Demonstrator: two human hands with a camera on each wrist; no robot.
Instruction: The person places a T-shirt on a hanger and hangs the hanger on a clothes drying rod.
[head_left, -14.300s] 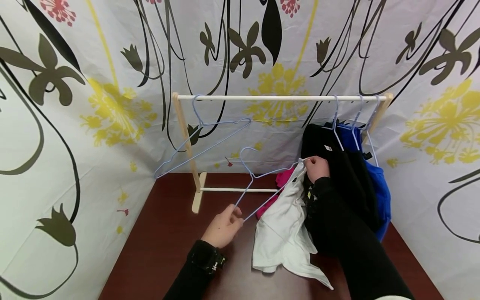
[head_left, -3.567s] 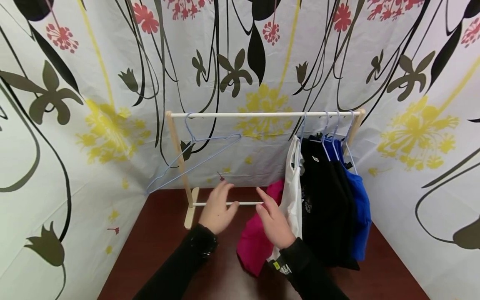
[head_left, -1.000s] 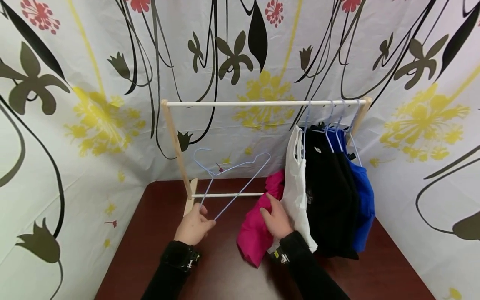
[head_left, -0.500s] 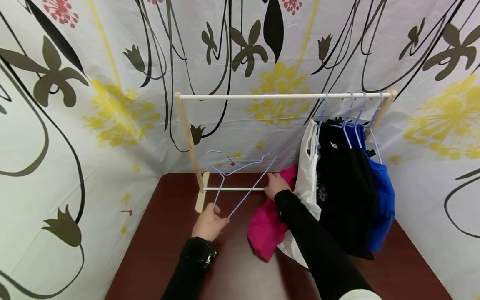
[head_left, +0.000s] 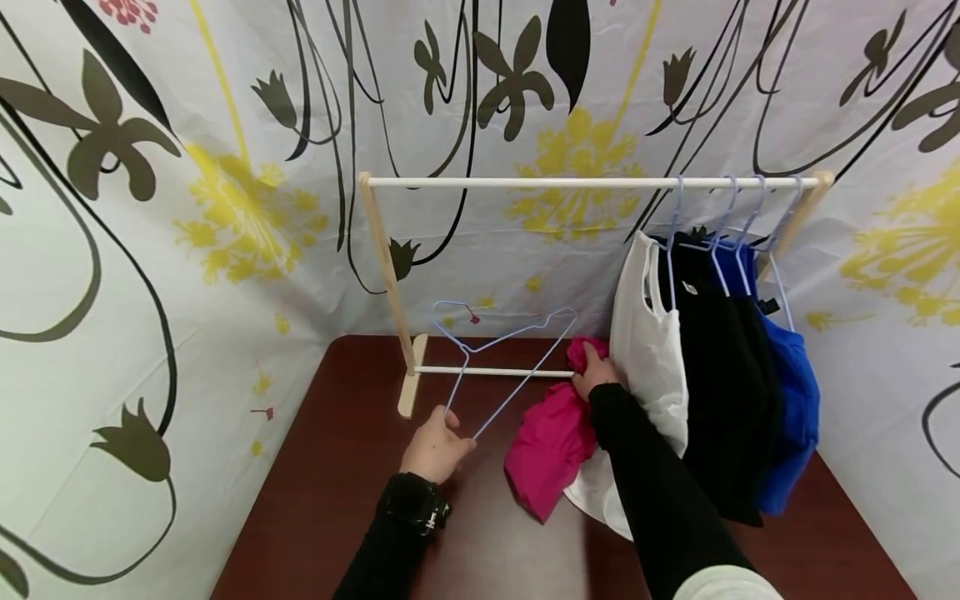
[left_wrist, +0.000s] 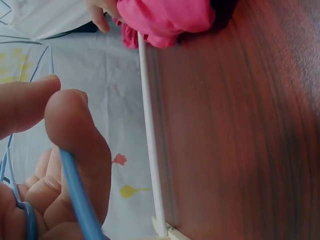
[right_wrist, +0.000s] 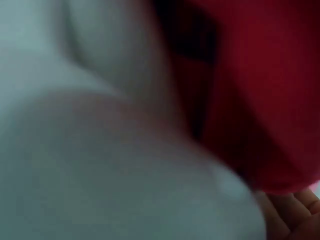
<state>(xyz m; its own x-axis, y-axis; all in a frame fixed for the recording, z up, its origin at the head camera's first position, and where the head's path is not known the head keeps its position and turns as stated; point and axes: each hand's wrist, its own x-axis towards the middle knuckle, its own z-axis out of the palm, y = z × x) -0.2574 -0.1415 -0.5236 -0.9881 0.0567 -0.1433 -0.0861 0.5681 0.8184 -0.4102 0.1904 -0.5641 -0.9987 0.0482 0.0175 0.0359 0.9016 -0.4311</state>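
Observation:
My left hand (head_left: 437, 448) pinches the lower corner of a light blue wire hanger (head_left: 504, 350) held upright over the brown table (head_left: 330, 467); in the left wrist view the blue wire (left_wrist: 75, 192) runs under my thumb. My right hand (head_left: 594, 377) reaches to the far end of a crumpled pink garment (head_left: 551, 442) lying under the wooden clothes rack (head_left: 585, 182), and its fingers rest on the cloth. How tightly they hold it does not show. The right wrist view is a blur of white cloth (right_wrist: 100, 165) and pink cloth (right_wrist: 260, 100).
On the right end of the rail hang a white garment (head_left: 648, 350), a black one (head_left: 720, 367) and a blue one (head_left: 787, 392) on blue hangers. The rack's lower crossbar (head_left: 487, 371) runs behind the hanger. A flowered curtain (head_left: 187, 208) closes in the table.
My right hand has slid a little farther right along the pink garment toward the white one. The left hand still holds the hanger in the same spot; the head view has shifted left.

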